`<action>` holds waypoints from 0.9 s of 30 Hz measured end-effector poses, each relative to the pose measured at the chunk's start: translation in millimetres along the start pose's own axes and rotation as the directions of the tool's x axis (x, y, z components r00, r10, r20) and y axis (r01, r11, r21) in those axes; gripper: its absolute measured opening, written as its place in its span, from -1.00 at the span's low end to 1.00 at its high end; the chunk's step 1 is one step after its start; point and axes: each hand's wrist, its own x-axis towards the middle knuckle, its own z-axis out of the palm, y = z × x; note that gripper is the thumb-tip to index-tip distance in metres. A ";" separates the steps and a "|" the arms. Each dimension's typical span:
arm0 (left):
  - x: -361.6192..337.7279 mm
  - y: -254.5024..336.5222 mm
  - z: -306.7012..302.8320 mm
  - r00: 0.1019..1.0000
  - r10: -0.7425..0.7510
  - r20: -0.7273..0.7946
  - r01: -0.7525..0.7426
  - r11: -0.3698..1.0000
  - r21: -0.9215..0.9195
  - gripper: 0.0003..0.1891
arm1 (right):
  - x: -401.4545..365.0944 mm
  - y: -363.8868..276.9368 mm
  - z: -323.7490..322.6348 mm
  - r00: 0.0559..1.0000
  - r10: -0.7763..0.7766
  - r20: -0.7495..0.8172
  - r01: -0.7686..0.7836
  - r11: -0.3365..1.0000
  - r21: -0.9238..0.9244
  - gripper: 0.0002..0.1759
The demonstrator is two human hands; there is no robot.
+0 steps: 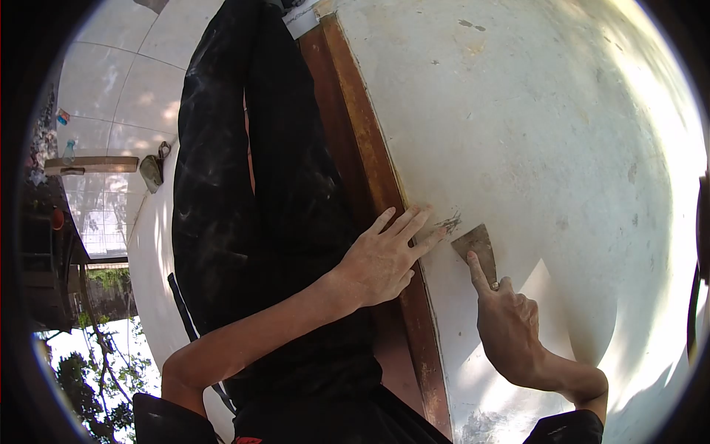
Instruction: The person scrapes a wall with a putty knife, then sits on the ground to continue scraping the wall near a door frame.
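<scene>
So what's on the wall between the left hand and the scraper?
In the head view, a small dark patch on the pale wall lies roughly between the left hand and the scraper.

Floor of large, pale, glossy tiles [92,85] with thin dark joints, at ten o'clock in the view. Across it lies a long, narrow brown board [107,164], material unclear. About the board: a translucent pale-blue bottle [69,153] at ten o'clock, a small blue-and-red item [63,117] at eleven, and a rounded grey-green object [151,175], unidentifiable, at three.
</scene>
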 end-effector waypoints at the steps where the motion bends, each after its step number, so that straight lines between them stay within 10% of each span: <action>1: 1.9 -4.1 -1.1 1.000 0.006 0.000 -0.006 1.000 -0.004 -0.24 | 1.6 -0.9 4.0 0.999 0.009 -0.048 -0.009 1.000 0.005 -0.11; 27: 60.4 -81.7 14.7 0.957 0.025 -0.288 -0.027 1.000 -0.002 -0.32 | 14.4 -56.9 -12.8 0.954 0.292 -0.062 -0.288 0.955 0.074 -0.33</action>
